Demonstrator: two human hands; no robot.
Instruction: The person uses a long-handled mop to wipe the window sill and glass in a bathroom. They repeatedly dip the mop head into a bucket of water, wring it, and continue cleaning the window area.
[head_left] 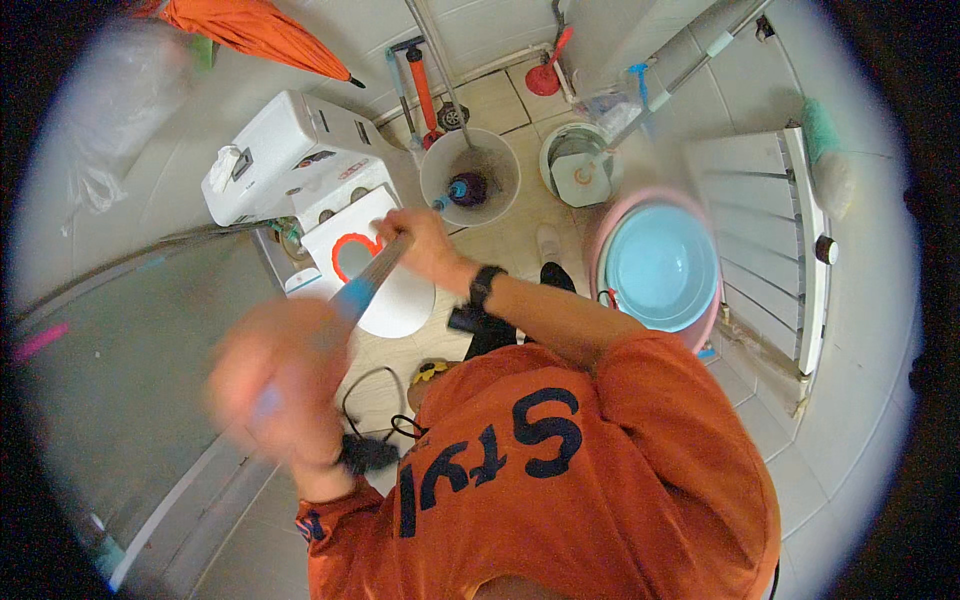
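A mop with a grey and blue handle (372,277) slants from near my chest down into a white bucket (508,170). Its dark purple head (472,192) with a bright blue collar rests inside the bucket. My right hand (425,245) is wrapped round the middle of the handle, a dark watch on its wrist. Close to me, my left hand (285,370) is closed round the upper end. Motion smears that hand, and its separate fingers cannot be made out. A bit of blue shows within its grip.
A white toilet (395,310) with an orange-red ring on it stands left of the bucket. To the right are a second bucket (550,165) with a flat mop, nested pink and blue basins (665,265), and a white radiator (745,240). A red hand pump (421,90) leans behind.
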